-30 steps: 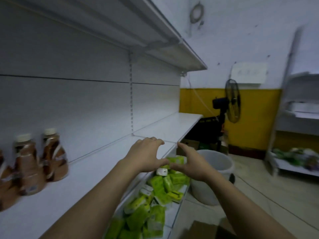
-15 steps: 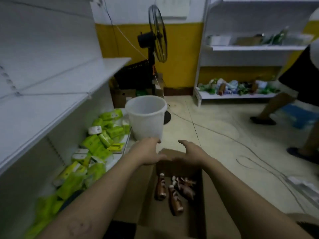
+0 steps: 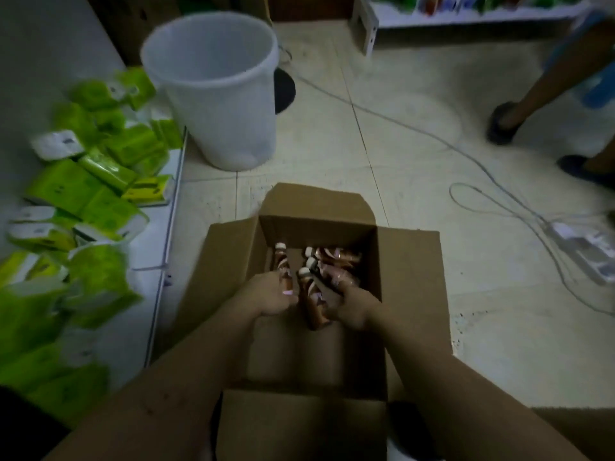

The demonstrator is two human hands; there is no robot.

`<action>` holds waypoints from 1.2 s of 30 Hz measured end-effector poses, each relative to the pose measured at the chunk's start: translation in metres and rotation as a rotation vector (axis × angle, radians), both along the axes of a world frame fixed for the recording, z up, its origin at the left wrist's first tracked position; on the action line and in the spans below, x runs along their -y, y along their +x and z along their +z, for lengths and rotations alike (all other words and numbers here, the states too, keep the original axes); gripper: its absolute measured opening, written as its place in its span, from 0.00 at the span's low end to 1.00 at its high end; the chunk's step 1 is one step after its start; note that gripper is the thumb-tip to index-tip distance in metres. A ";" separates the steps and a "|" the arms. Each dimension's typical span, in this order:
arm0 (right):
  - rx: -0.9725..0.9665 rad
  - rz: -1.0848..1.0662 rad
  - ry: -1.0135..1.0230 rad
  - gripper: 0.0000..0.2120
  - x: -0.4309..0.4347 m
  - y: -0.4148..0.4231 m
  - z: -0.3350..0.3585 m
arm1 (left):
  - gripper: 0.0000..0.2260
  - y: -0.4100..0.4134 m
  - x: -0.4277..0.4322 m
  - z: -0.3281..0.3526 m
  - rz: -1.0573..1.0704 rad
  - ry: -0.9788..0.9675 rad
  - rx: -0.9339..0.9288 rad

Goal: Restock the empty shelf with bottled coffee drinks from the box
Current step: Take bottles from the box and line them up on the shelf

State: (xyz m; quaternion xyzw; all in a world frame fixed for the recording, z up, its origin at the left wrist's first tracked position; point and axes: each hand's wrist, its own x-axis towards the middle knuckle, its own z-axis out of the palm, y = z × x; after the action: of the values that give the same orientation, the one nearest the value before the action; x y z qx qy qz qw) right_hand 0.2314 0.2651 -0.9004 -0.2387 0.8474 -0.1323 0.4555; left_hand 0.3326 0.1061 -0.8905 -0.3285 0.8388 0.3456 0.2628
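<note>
An open cardboard box (image 3: 411,287) stands on the floor below me, with several brown bottled coffee drinks (image 3: 336,255) lying at its far end. Both my hands are down inside it. My left hand (image 3: 268,296) grips the lower part of the leftmost bottle (image 3: 281,257). My right hand (image 3: 351,302) has its fingers curled over a dark bottle (image 3: 312,266) with a white cap. Another bottle (image 3: 314,309) lies between the two hands. The shelf being stocked is out of view.
A white plastic bucket (image 3: 216,94) stands just beyond the box. Several green packs (image 3: 100,194) lie on the low shelf at left. A cable (image 3: 466,154) and power strip (image 3: 585,247) cross the floor at right. Another person's legs (image 3: 519,111) are at far right.
My view swung from the shelf down to the box. Both hands dropped from above the box into it and closed on bottles.
</note>
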 end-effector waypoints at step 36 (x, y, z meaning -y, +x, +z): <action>0.465 -0.573 -0.296 0.20 0.042 -0.014 -0.085 | 0.29 -0.011 0.015 -0.093 0.808 0.423 -0.266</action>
State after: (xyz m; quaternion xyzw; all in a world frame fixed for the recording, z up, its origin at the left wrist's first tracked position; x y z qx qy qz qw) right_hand 0.2172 0.2230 -0.9858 -0.0195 0.7256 -0.4252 0.5406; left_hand 0.3218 0.0912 -0.9831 -0.5207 0.5813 0.6225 0.0585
